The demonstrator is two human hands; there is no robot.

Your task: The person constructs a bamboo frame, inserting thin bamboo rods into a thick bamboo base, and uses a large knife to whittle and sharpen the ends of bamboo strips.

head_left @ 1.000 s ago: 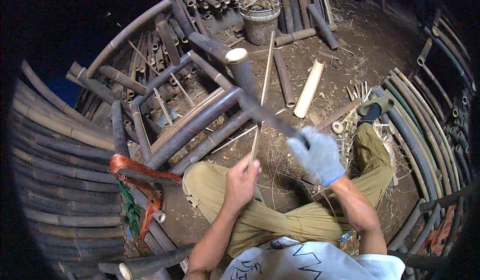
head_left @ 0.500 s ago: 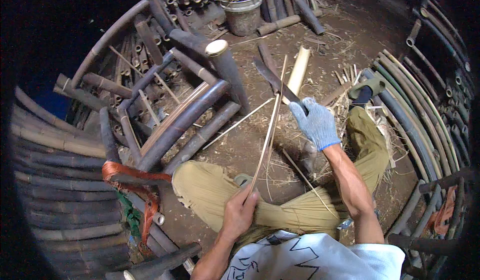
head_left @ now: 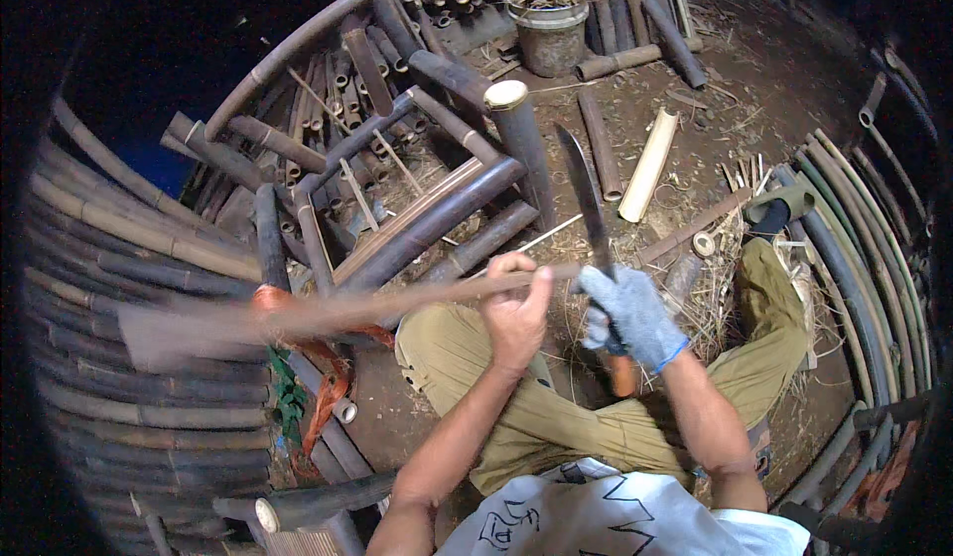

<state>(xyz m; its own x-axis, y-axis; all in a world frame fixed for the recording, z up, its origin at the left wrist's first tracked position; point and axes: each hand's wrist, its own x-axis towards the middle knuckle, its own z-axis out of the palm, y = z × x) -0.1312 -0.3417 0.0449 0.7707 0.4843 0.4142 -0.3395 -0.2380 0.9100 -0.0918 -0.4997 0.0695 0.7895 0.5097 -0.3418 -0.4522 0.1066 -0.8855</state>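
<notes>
My left hand is bare and closed on a thin bamboo strip. The strip runs out sideways to the left, smeared by motion over its far end. Its near end reaches the fingers of my right hand, which wears a grey knitted glove with a blue cuff. That hand grips a machete. The dark blade points up and away from me, and the orange-brown wooden handle shows below the glove. Whether the blade touches the strip, I cannot tell.
A bamboo chair frame stands ahead to the left. Split bamboo lies on the dirt floor among shavings. A bucket of scraps stands at the back. Bamboo poles lie to the right, others to the left.
The strip has swung from pointing away from me to lying leftward. My left hand has moved forward to beside the glove. The machete now stands more upright, and the view has shifted.
</notes>
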